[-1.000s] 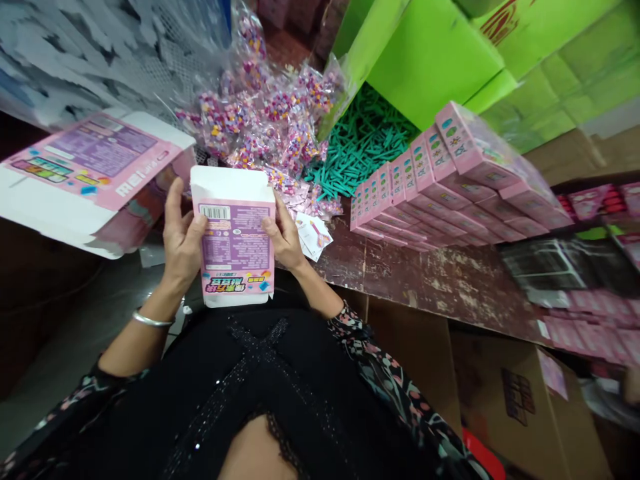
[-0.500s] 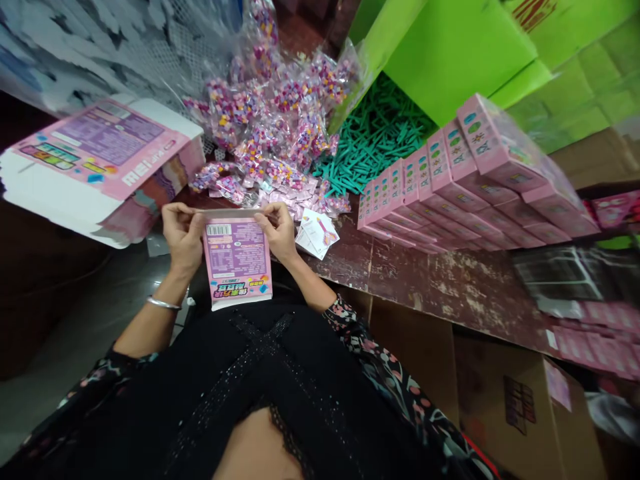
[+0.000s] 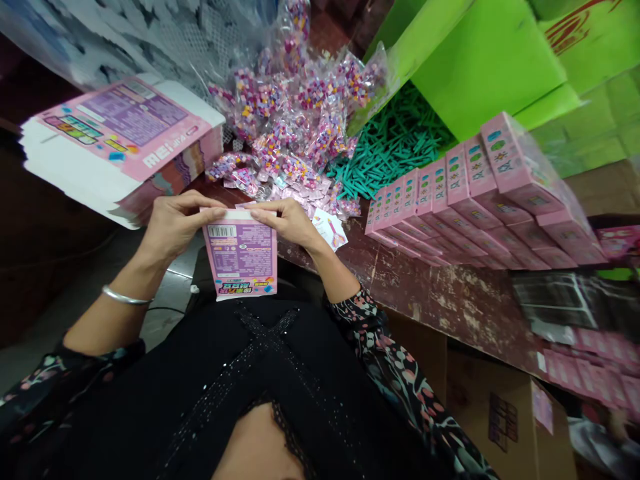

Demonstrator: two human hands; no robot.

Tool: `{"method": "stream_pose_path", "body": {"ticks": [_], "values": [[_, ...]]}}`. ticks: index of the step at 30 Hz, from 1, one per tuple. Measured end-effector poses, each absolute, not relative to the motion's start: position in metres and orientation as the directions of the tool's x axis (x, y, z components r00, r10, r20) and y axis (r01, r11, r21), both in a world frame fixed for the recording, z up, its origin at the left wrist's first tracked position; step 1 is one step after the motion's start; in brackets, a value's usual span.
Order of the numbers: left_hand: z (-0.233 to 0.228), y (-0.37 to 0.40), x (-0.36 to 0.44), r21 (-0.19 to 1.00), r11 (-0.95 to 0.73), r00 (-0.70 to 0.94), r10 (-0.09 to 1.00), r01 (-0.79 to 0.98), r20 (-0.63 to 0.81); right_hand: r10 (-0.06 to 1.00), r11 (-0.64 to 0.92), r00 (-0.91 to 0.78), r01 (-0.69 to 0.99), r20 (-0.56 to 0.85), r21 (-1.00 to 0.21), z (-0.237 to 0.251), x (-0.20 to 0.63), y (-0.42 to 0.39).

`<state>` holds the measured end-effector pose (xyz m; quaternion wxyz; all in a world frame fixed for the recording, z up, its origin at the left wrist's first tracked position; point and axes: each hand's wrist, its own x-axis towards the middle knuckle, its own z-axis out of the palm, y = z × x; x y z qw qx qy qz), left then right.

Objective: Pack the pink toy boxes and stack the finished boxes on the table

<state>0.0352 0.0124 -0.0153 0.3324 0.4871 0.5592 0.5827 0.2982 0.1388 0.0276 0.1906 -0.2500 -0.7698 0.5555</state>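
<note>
Pink box (image 3: 241,257) upright over lap, at near edge of bench (image 3: 450,293), barcode side facing camera. Left hand (image 3: 173,223) pinches top left corner, fingers closed on flap; right hand (image 3: 285,220) pinches top right corner likewise. Top opening hidden behind fingers, cannot tell if flap tucked. Stack of flat cartons (image 3: 120,143) left, partly blurred. Bead bags (image 3: 300,127) heaped behind, green sticks (image 3: 395,150) beside. Row of filled boxes (image 3: 475,193) right, far end blurred and cut off.
</note>
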Motion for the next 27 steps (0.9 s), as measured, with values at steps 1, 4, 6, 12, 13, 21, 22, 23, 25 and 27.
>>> {"method": "stream_pose_path", "body": {"ticks": [1, 4, 6, 12, 13, 21, 22, 23, 25, 27], "values": [[-0.015, 0.012, 0.037, 0.972, -0.165, -0.332, 0.919, 0.167, 0.213, 0.593, 0.253, -0.805, 0.168, 0.016, -0.953, 0.029, 0.297, 0.139], [-0.018, 0.007, 0.037, 0.965, -0.205, -0.300, 0.921, 0.164, 0.247, 0.569, 0.273, -0.822, 0.175, 0.012, -0.946, 0.028, 0.298, 0.138], [-0.022, 0.001, 0.032, 0.955, -0.251, -0.179, 0.944, 0.160, 0.278, 0.544, 0.326, -0.839, 0.194, 0.016, -0.925, 0.025, 0.303, 0.135], [-0.031, -0.012, 0.016, 0.952, -0.238, 0.049, 0.971, 0.191, 0.233, 0.486, 0.561, -0.873, 0.272, 0.045, -0.781, 0.020, 0.316, 0.111], [-0.031, -0.012, 0.016, 0.953, -0.231, 0.054, 0.973, 0.195, 0.224, 0.506, 0.591, -0.862, 0.328, 0.021, -0.737, 0.020, 0.316, 0.107], [-0.022, 0.001, 0.031, 0.930, -0.339, -0.342, 0.865, 0.142, 0.368, 0.634, 0.469, -0.767, 0.284, 0.095, -0.837, 0.009, 0.328, 0.096], [-0.021, 0.005, 0.030, 0.908, -0.399, -0.470, 0.782, 0.125, 0.408, 0.650, 0.409, -0.757, 0.272, 0.068, -0.871, 0.008, 0.336, 0.096], [-0.020, 0.008, 0.029, 0.881, -0.459, -0.583, 0.687, 0.116, 0.434, 0.656, 0.353, -0.754, 0.262, 0.037, -0.898, 0.009, 0.345, 0.096], [-0.017, 0.011, 0.026, 0.855, -0.506, -0.699, 0.571, 0.112, 0.430, 0.693, 0.251, -0.721, 0.240, 0.000, -0.938, 0.010, 0.363, 0.095], [-0.010, 0.007, 0.023, 0.903, -0.394, -0.631, 0.660, 0.170, 0.407, 0.801, 0.149, -0.599, 0.185, 0.009, -0.971, 0.012, 0.376, 0.093]]}}
